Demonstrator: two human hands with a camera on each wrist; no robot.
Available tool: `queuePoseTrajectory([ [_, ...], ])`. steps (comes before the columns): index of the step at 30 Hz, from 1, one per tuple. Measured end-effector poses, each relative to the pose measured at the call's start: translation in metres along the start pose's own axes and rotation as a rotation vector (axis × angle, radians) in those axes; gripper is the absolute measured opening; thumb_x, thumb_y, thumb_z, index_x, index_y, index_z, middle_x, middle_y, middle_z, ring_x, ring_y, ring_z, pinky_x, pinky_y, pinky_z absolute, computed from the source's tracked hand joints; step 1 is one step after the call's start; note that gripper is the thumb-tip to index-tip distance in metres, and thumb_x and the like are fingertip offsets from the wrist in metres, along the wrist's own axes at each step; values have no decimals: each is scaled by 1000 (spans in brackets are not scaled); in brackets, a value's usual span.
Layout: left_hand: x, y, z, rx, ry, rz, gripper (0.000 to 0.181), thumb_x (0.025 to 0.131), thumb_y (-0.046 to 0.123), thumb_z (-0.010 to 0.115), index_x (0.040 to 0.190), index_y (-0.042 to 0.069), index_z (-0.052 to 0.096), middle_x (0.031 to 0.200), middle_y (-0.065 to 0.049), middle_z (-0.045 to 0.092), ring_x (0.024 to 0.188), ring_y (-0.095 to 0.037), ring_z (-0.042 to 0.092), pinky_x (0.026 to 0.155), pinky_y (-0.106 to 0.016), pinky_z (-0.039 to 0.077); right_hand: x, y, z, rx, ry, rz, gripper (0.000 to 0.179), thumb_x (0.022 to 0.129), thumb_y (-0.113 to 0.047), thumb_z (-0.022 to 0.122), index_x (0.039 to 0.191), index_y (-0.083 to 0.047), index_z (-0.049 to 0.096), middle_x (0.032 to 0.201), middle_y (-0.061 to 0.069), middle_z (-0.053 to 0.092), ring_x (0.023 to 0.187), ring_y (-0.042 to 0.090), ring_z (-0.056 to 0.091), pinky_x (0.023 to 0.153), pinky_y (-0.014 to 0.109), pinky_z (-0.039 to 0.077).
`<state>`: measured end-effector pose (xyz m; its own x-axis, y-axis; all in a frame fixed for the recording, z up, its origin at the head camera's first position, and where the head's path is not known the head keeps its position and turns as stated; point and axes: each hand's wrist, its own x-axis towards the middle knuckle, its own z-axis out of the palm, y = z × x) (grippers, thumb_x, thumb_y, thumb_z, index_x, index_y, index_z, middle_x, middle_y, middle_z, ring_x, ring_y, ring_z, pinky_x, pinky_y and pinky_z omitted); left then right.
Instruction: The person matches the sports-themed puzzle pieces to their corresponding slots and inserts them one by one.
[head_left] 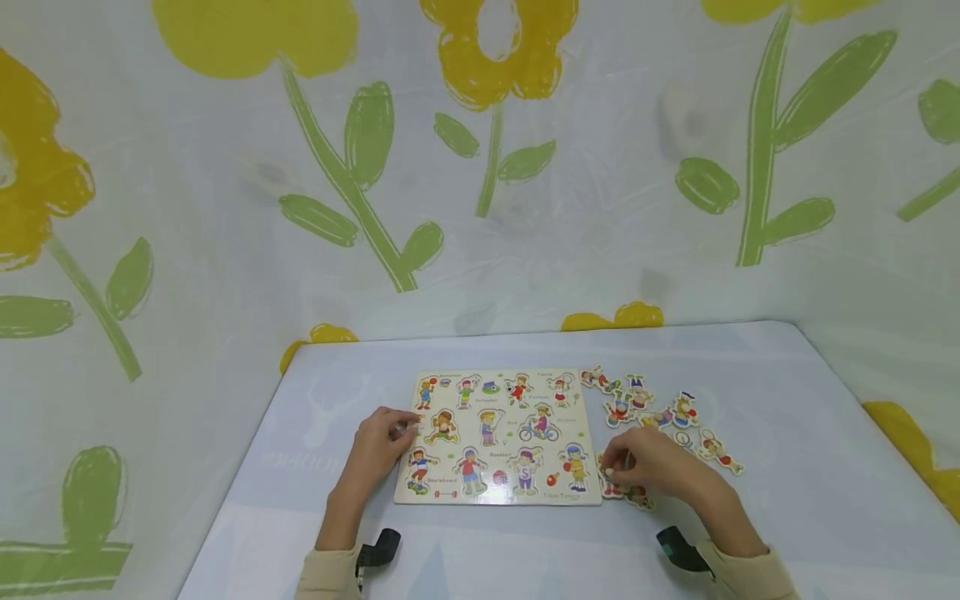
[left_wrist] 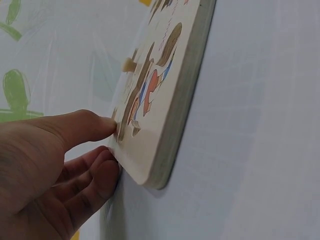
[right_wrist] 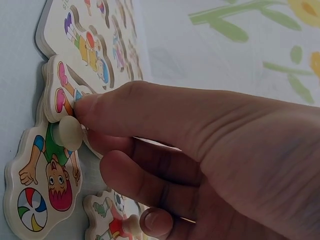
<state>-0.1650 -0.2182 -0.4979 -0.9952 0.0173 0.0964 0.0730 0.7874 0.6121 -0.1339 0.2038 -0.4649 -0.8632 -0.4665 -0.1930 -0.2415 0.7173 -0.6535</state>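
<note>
A wooden puzzle board (head_left: 465, 492) printed with figures playing sports lies flat on the table. My left hand (head_left: 382, 437) is at its left edge; in the left wrist view the thumb (left_wrist: 102, 127) presses the top face near the rim, with the other fingers curled against the side. A wooden knob (left_wrist: 129, 65) stands up from the board. Beside the board's right edge, my right hand (head_left: 652, 458) pinches a puzzle piece with pink shoes (right_wrist: 60, 102), its upper part hidden by the thumb. Touching that piece is a knobbed piece showing a child with a beach ball (right_wrist: 32, 210).
Several loose puzzle pieces (head_left: 684, 410) lie scattered right of the board, some overlapping. Under the right hand is a piece with a red-shirted figure and a football (right_wrist: 117, 225). A flower-patterned cloth (head_left: 525, 267) hangs behind the pale table (head_left: 525, 550).
</note>
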Motion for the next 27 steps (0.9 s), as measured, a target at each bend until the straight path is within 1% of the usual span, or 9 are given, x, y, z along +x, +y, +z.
queuePoseTrajectory([
  [11, -2, 0, 0, 0, 3, 6, 21, 88, 13, 70, 108, 10, 74, 97, -6, 63, 78, -13, 53, 64, -20, 44, -1, -1, 0, 0, 0, -18, 7, 82, -10, 75, 88, -14, 73, 72, -9, 62, 57, 4, 53, 53, 22, 47],
  [18, -2, 1, -1, 7, 7, 10, 21, 88, 13, 71, 108, 10, 74, 96, -5, 63, 78, -13, 53, 65, -20, 44, -1, -2, -1, -33, 7, -46, 9, 82, -8, 74, 87, -15, 72, 71, -10, 60, 60, 2, 52, 55, 21, 46],
  [27, -1, 0, 0, -1, 3, 6, 21, 87, 13, 71, 108, 9, 74, 95, -5, 62, 77, -13, 52, 64, -20, 43, -2, -3, -1, -58, 23, -46, 10, 81, -8, 74, 86, -16, 70, 73, -11, 59, 64, 2, 50, 57, 20, 45],
])
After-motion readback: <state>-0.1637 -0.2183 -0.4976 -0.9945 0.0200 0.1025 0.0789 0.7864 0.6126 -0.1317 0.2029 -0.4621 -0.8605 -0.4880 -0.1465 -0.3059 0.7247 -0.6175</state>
